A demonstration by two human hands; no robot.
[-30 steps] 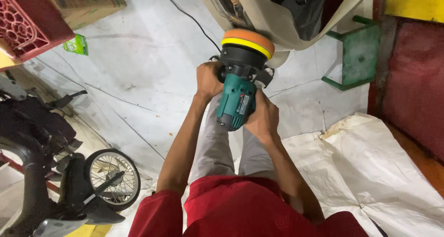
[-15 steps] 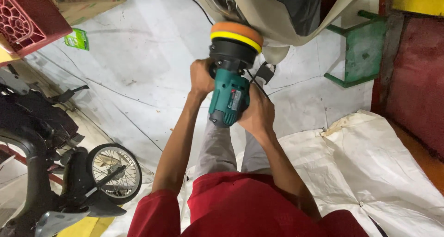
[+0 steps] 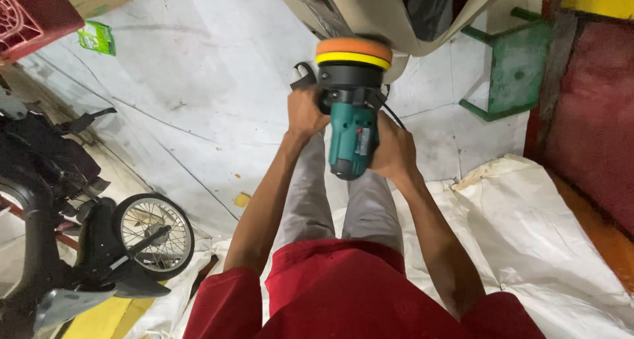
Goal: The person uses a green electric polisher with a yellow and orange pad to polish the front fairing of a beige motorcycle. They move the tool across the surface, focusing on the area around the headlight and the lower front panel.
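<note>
While both hands (image 3: pixel 350 137) grip the polisher (image 3: pixel 352 108), its pad's contact seems hidden.

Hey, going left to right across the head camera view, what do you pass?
Red crate → green packet → small spoked wheel → left hand → green polisher → right hand → green stool → red panel.

Light is even and moderately bright, falling from above onto the pale floor (image 3: pixel 198 68), which shows a soft sheen rather than glare. Shadows are faint and short. Focus is sharp centrally; the wide lens bends the edges.
</note>
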